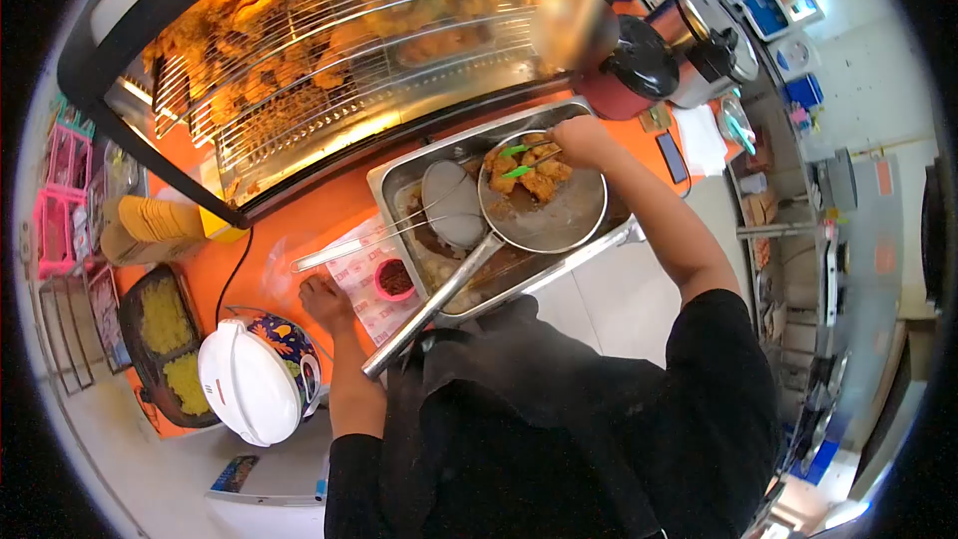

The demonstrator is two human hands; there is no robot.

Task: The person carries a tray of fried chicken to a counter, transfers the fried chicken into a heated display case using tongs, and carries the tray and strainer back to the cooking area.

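Observation:
My right hand (pixel 584 143) is closed around a pair of tongs with green tips (pixel 517 172). The tips touch pieces of fried chicken (pixel 539 183) inside a round long-handled strainer (pixel 554 225). This strainer sits over a steel tray (pixel 439 269), its handle extending toward my body. Beside it in the tray lies another round strainer (pixel 454 205) with a long wire handle. My left hand (pixel 325 302) rests low over the orange counter, fingers loosely bent and apart, at the edge of a printed paper sheet (pixel 359 274). On that sheet stands a pink bowl (pixel 395 280) of dark red contents.
A lit glass warmer (pixel 329 120) with racks of fried chicken borders the counter's far side. Left are a white rice cooker (pixel 249 384) and a dark container (pixel 160 339) of yellow food. A black-lidded pot (pixel 639 60) and a phone (pixel 673 158) are at right.

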